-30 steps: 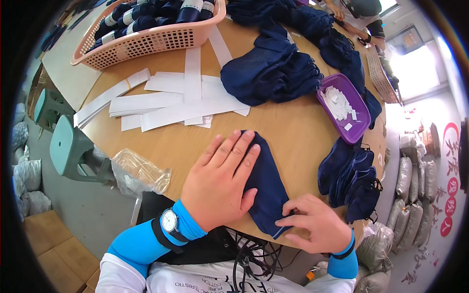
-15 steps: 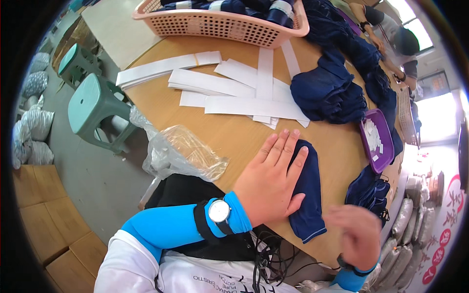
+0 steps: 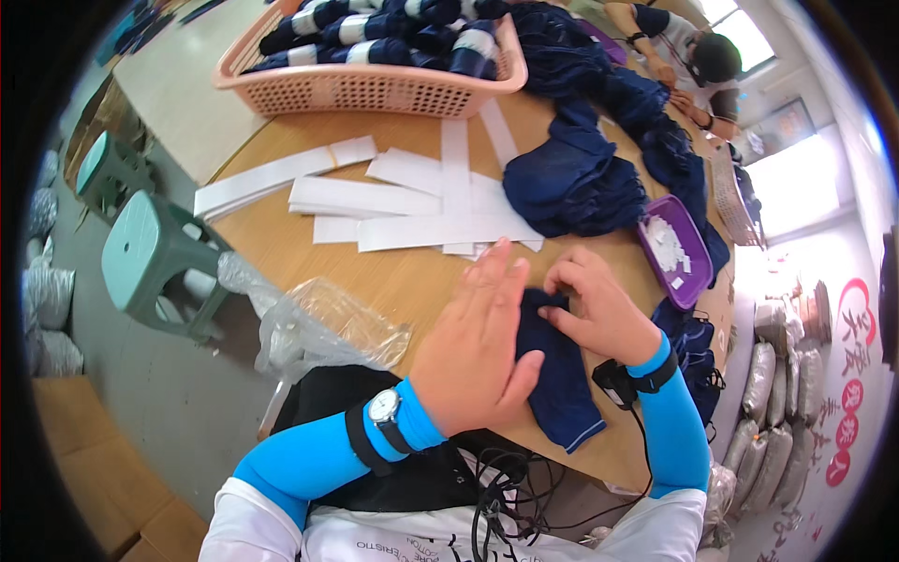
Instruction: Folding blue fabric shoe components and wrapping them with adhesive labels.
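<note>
1. Lying near the near edge of the pale-brown wooden tabletop: a long, flat navy fabric piece, thin light line along its near hem.
2. Right hand: fingers bent, thumb and forefinger pinching the fabric's far end.
3. Left hand: grasping nothing; fingers straight and together, thumb apart, held along the fabric's left side. Contact with it cannot be told.
4. Both forearms in bright-blue stretch sleeves; round, white-faced wristwatch on the left.
5. Toward the tabletop's far-left edge: overlapping long white paper strips; beyond them, a pink perforated plastic basket holding navy rolls with white bands.
6. Right of the strips: gathered navy fabric heap. Near the right edge: purple plastic tray with small white tags.
7. Left edge: crumpled clear plastic bag, straddling it.
8. Far-right edge: a co-worker, hands at dark fabric.
</note>
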